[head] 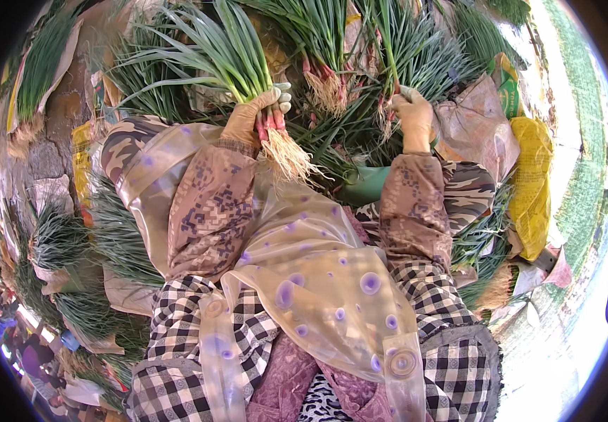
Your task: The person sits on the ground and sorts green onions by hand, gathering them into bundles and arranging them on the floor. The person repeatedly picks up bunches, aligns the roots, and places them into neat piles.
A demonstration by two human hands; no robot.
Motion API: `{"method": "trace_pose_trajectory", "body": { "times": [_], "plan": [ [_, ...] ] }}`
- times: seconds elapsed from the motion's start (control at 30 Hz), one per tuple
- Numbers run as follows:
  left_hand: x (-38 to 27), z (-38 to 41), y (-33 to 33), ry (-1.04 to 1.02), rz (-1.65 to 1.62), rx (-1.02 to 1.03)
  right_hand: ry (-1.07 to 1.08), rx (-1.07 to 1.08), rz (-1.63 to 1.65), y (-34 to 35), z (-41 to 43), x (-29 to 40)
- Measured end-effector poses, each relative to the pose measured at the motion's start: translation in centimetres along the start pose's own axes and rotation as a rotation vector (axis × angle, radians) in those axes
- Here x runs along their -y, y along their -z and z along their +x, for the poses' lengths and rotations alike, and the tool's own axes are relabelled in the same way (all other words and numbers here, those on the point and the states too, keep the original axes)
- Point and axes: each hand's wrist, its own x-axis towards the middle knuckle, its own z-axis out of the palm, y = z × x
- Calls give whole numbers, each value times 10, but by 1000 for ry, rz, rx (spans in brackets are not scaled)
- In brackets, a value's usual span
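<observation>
My left hand [250, 117], in a tan glove with pale fingertips, is closed around a bunch of green onions [230, 58]. Their leaves spread up and to the left; the reddish stem bases and long pale roots hang below my fist. In a matching glove, my right hand [413, 117] pinches the reddish base of a thin green onion [390, 58] between thumb and fingers. Its roots dangle beside the palm. Between the hands, farther off, lies another clump of green onions [325, 79] with roots towards me. Loose leaves [335, 140] cover the ground below it.
A clear apron [325, 253] with purple spots covers my lap. Near my right knee is a smooth green object [364, 184], possibly a boot. A yellow woven sack [530, 184] lies at right. Several bundles of green onions [61, 232] line the left side. Other people [35, 364] appear at lower left.
</observation>
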Motion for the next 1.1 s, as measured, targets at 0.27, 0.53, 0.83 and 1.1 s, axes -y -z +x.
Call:
{"method": "trace_pose_trajectory", "body": {
  "times": [0.27,0.53,0.83,1.1],
  "plan": [
    [5,0,-1,33,23,-100,300,61,-341,-90,-14,81],
    [6,0,5,25,27,-34,-81,508,520,-68,18,61],
    [7,-3,-7,30,-10,-85,-238,582,976,-34,-30,52],
    [17,12,10,128,136,120,-33,715,357,-81,-80,81]
  ]
}}
